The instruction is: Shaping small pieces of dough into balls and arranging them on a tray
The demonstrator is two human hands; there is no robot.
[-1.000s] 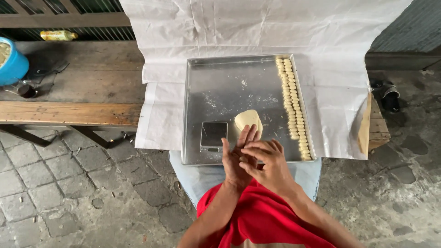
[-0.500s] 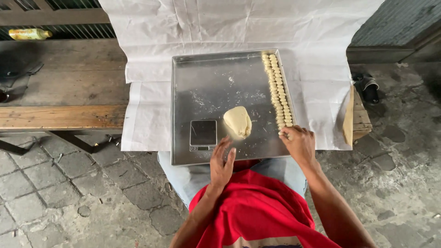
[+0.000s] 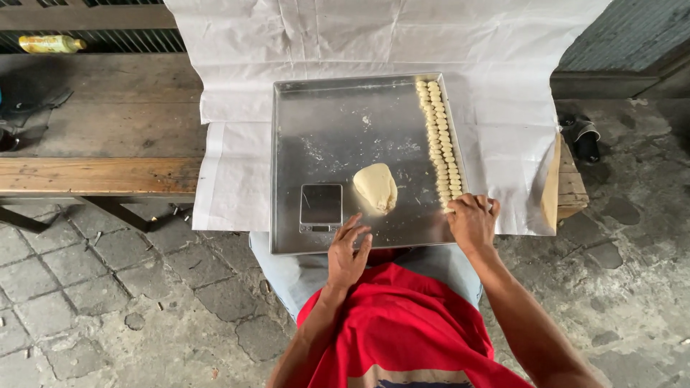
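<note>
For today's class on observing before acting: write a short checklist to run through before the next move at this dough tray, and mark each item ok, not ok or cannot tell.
1. Right hand at the near end of the rows of pieces: ok, its fingers reach the last pieces.
2. Left hand free: ok, open at the tray's near edge, holding nothing.
3. Dough lump within reach: ok, it lies mid-tray, beside the scale.
4. Rows straight: ok, two neat lines run along the right rim.
5. Scale switched on: cannot tell, its top shows only a reflection.
6. Tray resting steadily: cannot tell, its near edge overhangs the paper toward the lap.
</note>
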